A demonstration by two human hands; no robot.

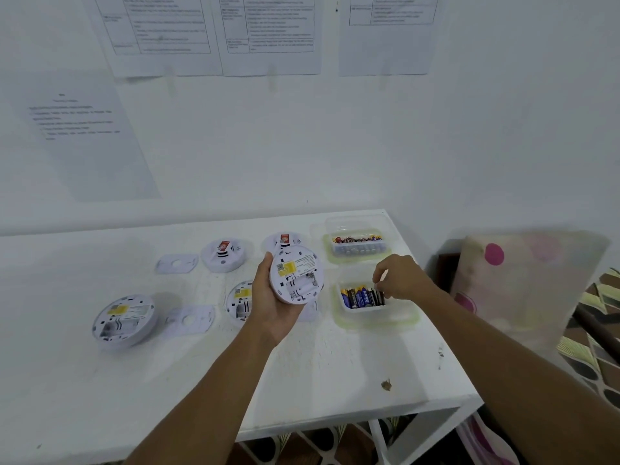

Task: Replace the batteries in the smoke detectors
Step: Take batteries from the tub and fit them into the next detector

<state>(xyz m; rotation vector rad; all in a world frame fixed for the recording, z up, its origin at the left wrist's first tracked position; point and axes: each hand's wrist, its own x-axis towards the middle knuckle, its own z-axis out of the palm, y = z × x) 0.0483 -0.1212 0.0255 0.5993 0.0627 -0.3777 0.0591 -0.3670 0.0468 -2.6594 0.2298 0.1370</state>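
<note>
My left hand (268, 303) holds a round white smoke detector (297, 273) above the table, its back with a yellow label and the battery bay turned toward me. My right hand (399, 278) reaches into the near clear tub (375, 317), fingertips pinched on the blue and black batteries (360, 297) standing in it. A far tub (357, 245) holds more batteries. Other detectors lie on the table: one back-up at the left (123, 322), one partly hidden behind my left hand (239, 302), and two face-up at the back (224, 255) (285, 239).
Two flat white mounting plates (176, 263) (190, 319) lie among the detectors on the white table (201, 380). Its right edge is near the tubs, with a cloth-covered object (523, 283) beyond. Printed sheets (214, 31) hang on the wall behind.
</note>
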